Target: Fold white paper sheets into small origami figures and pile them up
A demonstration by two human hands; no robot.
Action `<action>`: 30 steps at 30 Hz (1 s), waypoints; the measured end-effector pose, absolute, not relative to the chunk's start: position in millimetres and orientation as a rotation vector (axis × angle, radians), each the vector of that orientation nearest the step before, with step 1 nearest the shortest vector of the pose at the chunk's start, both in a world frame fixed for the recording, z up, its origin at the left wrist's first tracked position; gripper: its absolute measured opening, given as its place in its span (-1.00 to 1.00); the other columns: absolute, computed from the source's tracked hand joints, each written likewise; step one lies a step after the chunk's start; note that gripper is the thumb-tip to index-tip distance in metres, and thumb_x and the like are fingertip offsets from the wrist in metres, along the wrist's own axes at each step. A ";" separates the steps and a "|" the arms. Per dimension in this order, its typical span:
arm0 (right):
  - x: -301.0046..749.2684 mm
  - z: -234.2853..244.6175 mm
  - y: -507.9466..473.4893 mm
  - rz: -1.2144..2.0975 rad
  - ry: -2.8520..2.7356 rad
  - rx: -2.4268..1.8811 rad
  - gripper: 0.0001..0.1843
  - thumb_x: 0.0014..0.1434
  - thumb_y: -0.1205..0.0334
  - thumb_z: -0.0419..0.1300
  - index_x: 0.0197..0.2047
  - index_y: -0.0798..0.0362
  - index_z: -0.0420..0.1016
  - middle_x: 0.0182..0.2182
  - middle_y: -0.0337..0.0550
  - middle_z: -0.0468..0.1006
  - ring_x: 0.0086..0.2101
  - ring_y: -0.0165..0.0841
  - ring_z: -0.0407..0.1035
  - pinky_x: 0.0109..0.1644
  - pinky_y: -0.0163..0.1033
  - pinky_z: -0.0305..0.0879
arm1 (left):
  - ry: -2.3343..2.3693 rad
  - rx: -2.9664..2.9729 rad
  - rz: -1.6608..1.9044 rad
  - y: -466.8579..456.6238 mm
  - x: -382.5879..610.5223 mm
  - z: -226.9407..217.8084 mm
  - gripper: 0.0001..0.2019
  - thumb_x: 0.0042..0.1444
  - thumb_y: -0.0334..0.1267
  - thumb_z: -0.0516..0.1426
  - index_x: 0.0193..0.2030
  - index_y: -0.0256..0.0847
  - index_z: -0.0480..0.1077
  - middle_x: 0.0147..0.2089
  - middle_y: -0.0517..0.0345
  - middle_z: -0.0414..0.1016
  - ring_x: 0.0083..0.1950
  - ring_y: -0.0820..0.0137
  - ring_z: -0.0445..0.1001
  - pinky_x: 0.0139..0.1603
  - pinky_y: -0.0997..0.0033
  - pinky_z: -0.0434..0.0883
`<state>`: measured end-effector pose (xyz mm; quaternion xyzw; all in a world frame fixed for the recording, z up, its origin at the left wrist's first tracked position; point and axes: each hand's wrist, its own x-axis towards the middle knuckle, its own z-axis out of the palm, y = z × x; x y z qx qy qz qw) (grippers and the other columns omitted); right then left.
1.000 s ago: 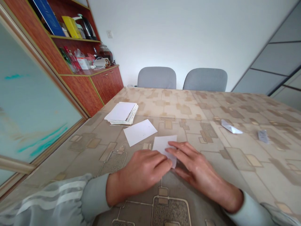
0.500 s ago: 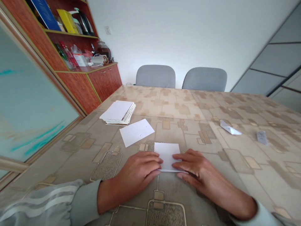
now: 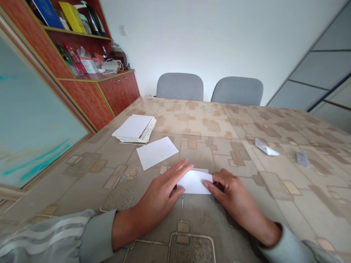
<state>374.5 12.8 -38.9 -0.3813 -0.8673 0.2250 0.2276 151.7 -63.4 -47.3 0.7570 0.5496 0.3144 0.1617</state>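
A small white sheet of paper, folded over, lies on the patterned table in front of me. My left hand is flat with its fingers stretched out, and the fingertips rest on the sheet's left and upper edge. My right hand has its fingers curled and pinches the sheet's right edge. A loose white sheet lies just beyond my left hand, and a stack of white paper sits further back to the left.
A folded paper piece and a small grey object lie on the right of the table. Two grey chairs stand at the far edge. A wooden cabinet with cluttered shelves stands at the left.
The sheet has been folded in half and looks shorter now. My left hand has opened out flat over its left side, and my right hand has shifted to its right edge.
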 end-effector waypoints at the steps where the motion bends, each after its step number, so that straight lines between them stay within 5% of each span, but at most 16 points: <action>1: 372.8 -41.2 13.9 0.552 -2.399 -1.063 -0.61 0.30 0.11 0.13 -0.55 0.05 0.31 -0.56 -0.25 0.39 -0.46 -0.35 0.27 -0.34 -0.25 0.15 | 1.566 2.209 0.882 -62.9 151.0 -48.4 -0.50 0.27 -0.42 0.05 0.32 -0.03 0.17 0.44 0.08 0.05 0.31 0.24 0.28 0.25 0.22 0.34; 3: 370.7 -45.5 16.5 0.452 -2.419 -1.087 -0.65 0.26 0.13 0.18 -0.54 0.05 0.32 -0.53 -0.24 0.41 -0.41 -0.32 0.27 -0.25 -0.19 0.15 | 1.536 2.274 0.844 -62.4 149.7 -49.9 -0.62 0.30 -0.40 0.03 0.23 -0.09 0.30 0.46 0.05 -0.02 0.32 0.21 0.27 0.27 0.20 0.32; 8: 373.1 -50.6 20.5 0.516 -2.370 -1.090 -0.65 0.23 0.14 0.23 -0.56 0.04 0.36 -0.51 -0.24 0.42 -0.37 -0.30 0.30 -0.23 -0.18 0.10 | 1.510 2.115 0.921 -61.3 147.6 -49.8 -0.64 0.28 -0.39 0.05 0.18 -0.10 0.35 0.35 0.01 0.23 0.18 0.27 0.41 0.18 0.25 0.39; 11: 376.2 -50.3 19.5 0.663 -2.298 -1.032 -0.63 0.23 0.10 0.22 -0.58 0.04 0.38 -0.51 -0.25 0.44 -0.37 -0.31 0.32 -0.23 -0.18 0.11 | 1.578 1.771 1.033 -58.9 148.0 -48.7 -0.51 0.18 -0.37 0.14 0.27 -0.14 0.26 0.04 0.02 0.51 -0.16 0.36 0.53 -0.09 0.37 0.48; 14: 377.7 -48.3 17.6 0.770 -2.224 -0.991 -0.62 0.23 0.05 0.21 -0.57 0.03 0.42 -0.49 -0.24 0.47 -0.39 -0.33 0.33 -0.25 -0.20 0.15 | 1.561 1.518 1.056 -56.8 148.3 -48.1 -0.51 0.16 -0.29 0.17 0.25 -0.18 0.28 -0.28 0.15 0.56 -0.27 0.36 0.51 -0.20 0.40 0.46; 16: 378.0 -46.2 16.7 0.812 -2.182 -0.972 -0.61 0.24 0.04 0.20 -0.56 0.03 0.44 -0.48 -0.23 0.47 -0.41 -0.35 0.33 -0.27 -0.21 0.17 | 1.513 1.428 1.084 -56.1 147.6 -47.2 -0.59 0.16 -0.25 0.16 0.17 -0.17 0.36 -0.24 0.12 0.57 -0.25 0.36 0.52 -0.22 0.41 0.45; 19: 378.2 -42.7 15.9 0.843 -2.156 -0.950 -0.60 0.26 0.05 0.17 -0.55 0.04 0.47 -0.47 -0.21 0.46 -0.42 -0.36 0.33 -0.31 -0.24 0.20 | 1.456 1.491 1.125 -55.4 145.5 -43.4 -0.86 0.15 -0.27 0.16 -0.22 -0.19 0.54 -0.05 0.06 0.56 -0.14 0.34 0.51 -0.17 0.43 0.43; 22: 378.1 -39.8 14.7 0.810 -2.183 -0.921 -0.63 0.29 0.08 0.14 -0.51 0.03 0.49 -0.47 -0.21 0.46 -0.40 -0.36 0.33 -0.30 -0.25 0.22 | 1.468 1.595 1.129 -54.0 144.2 -38.1 -0.82 0.11 -0.31 0.17 -0.50 -0.21 0.48 -0.23 0.12 0.59 -0.25 0.38 0.50 -0.25 0.48 0.39; 25: 377.5 -38.1 12.9 0.777 -2.182 -0.911 -0.66 0.29 0.10 0.15 -0.50 0.02 0.48 -0.51 -0.23 0.42 -0.42 -0.37 0.32 -0.35 -0.28 0.22 | 1.528 1.578 1.155 -52.6 144.6 -34.9 -0.83 0.05 -0.31 0.22 -0.54 -0.21 0.44 -0.40 0.19 0.54 -0.38 0.42 0.45 -0.35 0.50 0.36; 30: 377.0 -36.3 10.4 0.759 -2.152 -0.918 -0.70 0.30 0.14 0.14 -0.43 0.03 0.53 -0.58 -0.26 0.39 -0.51 -0.40 0.30 -0.46 -0.32 0.18 | 1.580 1.417 1.277 -53.0 146.5 -33.0 -0.82 -0.02 -0.25 0.27 -0.53 -0.17 0.36 -0.42 0.22 0.54 -0.52 0.47 0.42 -0.51 0.52 0.37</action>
